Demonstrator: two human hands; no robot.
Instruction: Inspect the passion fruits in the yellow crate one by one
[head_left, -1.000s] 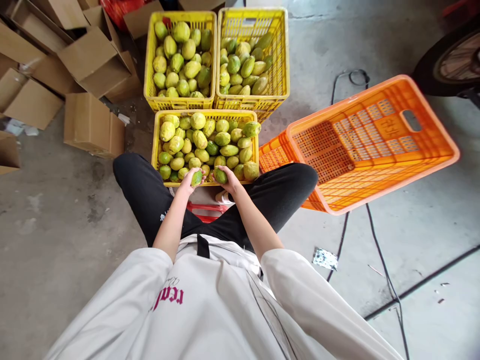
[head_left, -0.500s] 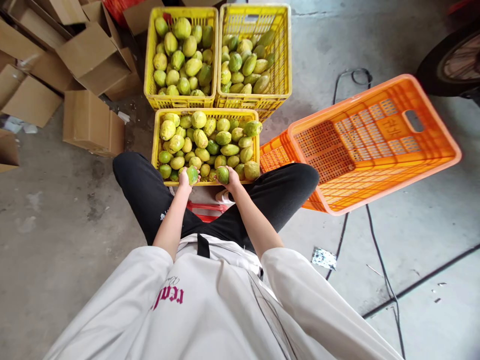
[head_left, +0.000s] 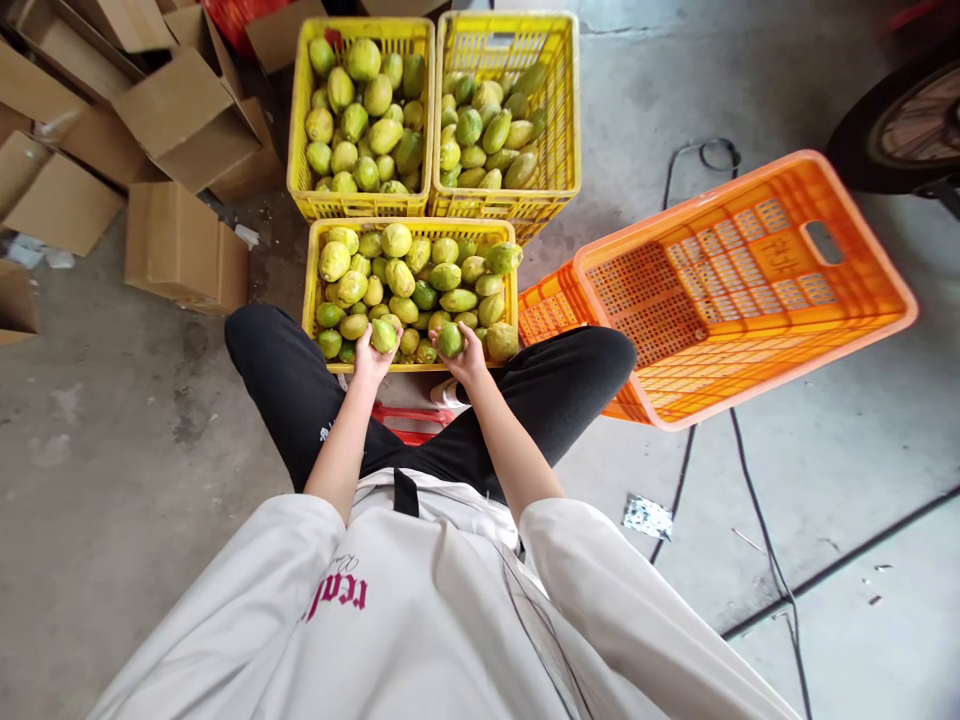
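Observation:
My left hand (head_left: 369, 359) is closed around a green-yellow papaya (head_left: 384, 336), palm turned up. A greener papaya (head_left: 450, 340) rests in my right hand (head_left: 471, 361), with the fingers curled about it. Both hands are over the near edge of a yellow crate (head_left: 309, 300), which is filled with many green and yellow papayas (head_left: 401, 278). A small gap separates the two held fruits, and the crate's contents show between them.
Behind stand two more yellow crates (head_left: 433, 110) holding papayas. At the right an orange crate (head_left: 757, 385) sits tilted, beside black cables (head_left: 757, 500) on the floor. Cardboard boxes (head_left: 176, 235) pile up at the left. A wheel (head_left: 847, 140) is at the upper right.
Both held papayas have turned in my hands and show different sides. My hands have shifted slightly, the right one a little to the right.

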